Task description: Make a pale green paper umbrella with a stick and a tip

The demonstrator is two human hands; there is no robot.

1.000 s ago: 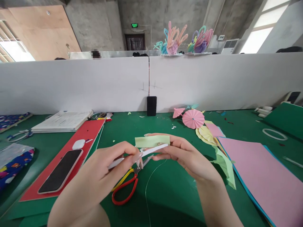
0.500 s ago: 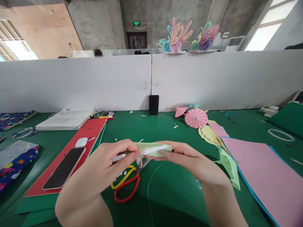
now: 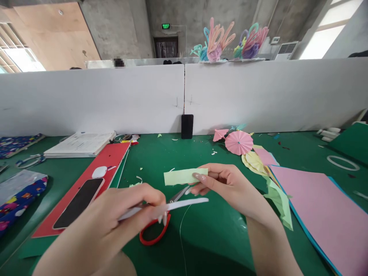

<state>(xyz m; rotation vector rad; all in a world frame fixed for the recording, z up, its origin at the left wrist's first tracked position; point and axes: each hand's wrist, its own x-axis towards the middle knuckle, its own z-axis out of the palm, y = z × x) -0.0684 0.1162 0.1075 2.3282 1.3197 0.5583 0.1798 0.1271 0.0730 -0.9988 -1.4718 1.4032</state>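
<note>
Between the thumb and fingers of my left hand (image 3: 129, 214) is a narrow white strip (image 3: 189, 202), its free end pointing right. My right hand (image 3: 221, 180) pinches the right end of a pale green paper strip (image 3: 179, 176), which it holds up level above the table. The two strips are apart. Scissors (image 3: 155, 234) with a red handle loop lie on the table below, partly hidden behind my left hand; their blades point up and right. A thin pale thread (image 3: 181, 230) curves across the table next to them.
A pink paper umbrella (image 3: 239, 143), a folded green paper piece (image 3: 280, 203) and a pink paper stack (image 3: 316, 203) lie on the right. Leftward are a phone (image 3: 79, 203) on a red sheet (image 3: 46, 224) and white papers (image 3: 80, 145). A black phone (image 3: 187, 126) leans on the white partition (image 3: 115, 99).
My left hand has moved down and left with the white strip, which has come away from the green paper strip. My right hand still holds the green strip in nearly the same place.
</note>
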